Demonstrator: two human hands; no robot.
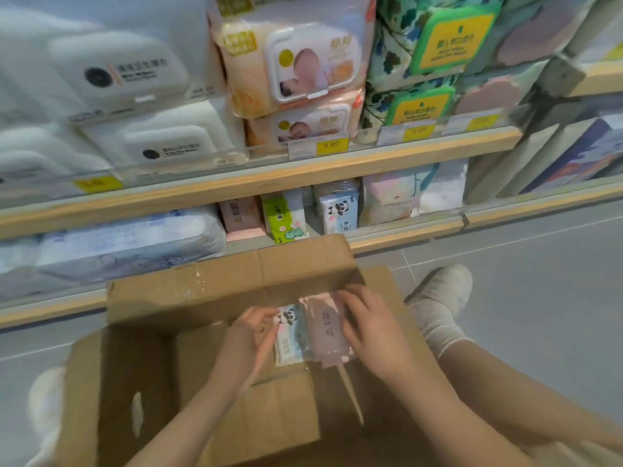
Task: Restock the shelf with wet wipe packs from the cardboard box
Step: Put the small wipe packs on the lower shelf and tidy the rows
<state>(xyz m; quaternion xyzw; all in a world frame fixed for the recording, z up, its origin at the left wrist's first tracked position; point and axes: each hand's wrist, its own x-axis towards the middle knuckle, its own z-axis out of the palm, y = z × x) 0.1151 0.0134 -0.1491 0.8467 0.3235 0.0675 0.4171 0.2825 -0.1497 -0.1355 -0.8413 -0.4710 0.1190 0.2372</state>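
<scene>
An open cardboard box sits on the floor in front of the shelf. Over its inside I hold small wet wipe packs pressed together between both hands: a pale blue pack with a panda on the left and a pink pack on the right. My left hand grips the blue pack's left side. My right hand wraps the pink pack's right side. The lower shelf behind the box holds a pink pack, a green pack and a panda pack standing upright.
The upper shelf carries large white, peach and green wipe packs behind price tags. Big pale packs lie on the lower shelf at left. The box's far flap leans toward the shelf. My socked foot rests on the grey floor at right.
</scene>
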